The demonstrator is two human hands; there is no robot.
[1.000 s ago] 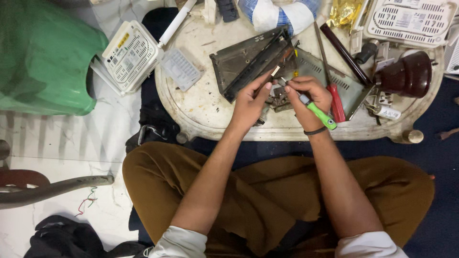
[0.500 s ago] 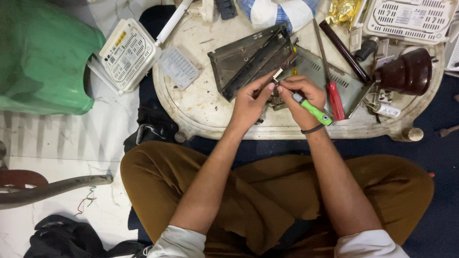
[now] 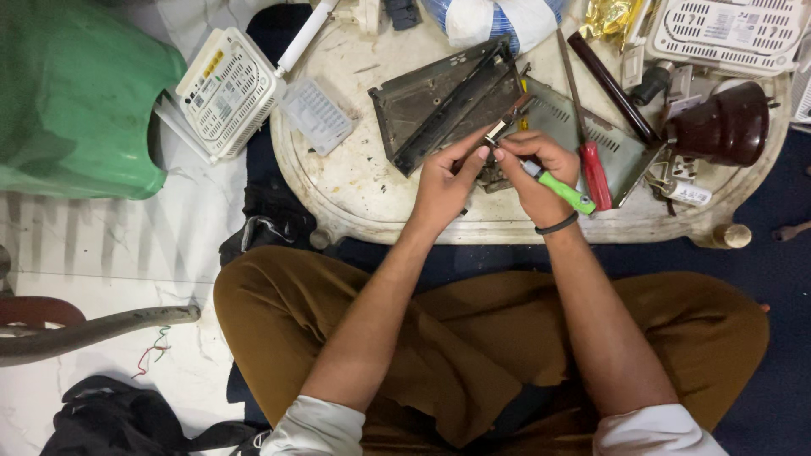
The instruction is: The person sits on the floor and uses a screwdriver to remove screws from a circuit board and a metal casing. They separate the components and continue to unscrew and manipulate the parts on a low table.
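I sit cross-legged at a low, worn white table [image 3: 355, 194]. My right hand [image 3: 536, 173] grips a green-handled screwdriver [image 3: 564, 190], its tip hidden near my thumbs. My left hand [image 3: 443, 181] pinches a small metal part [image 3: 498, 129] together with the right fingers, above a small dark component [image 3: 492, 176] that my hands partly hide. Just behind lie a dark metal casing [image 3: 448, 101] and a grey perforated metal cover [image 3: 583, 127].
A red-handled screwdriver [image 3: 594, 169] and a dark rod [image 3: 610, 84] lie right of my hands. A dark brown jug [image 3: 725, 127] stands far right. White vented boxes sit at upper left [image 3: 224, 89] and upper right [image 3: 726, 29]. A green plastic stool [image 3: 76, 101] stands left.
Both hands have drawn closer together over the small component, fingertips now meeting on the small metal part. The view shifted slightly.
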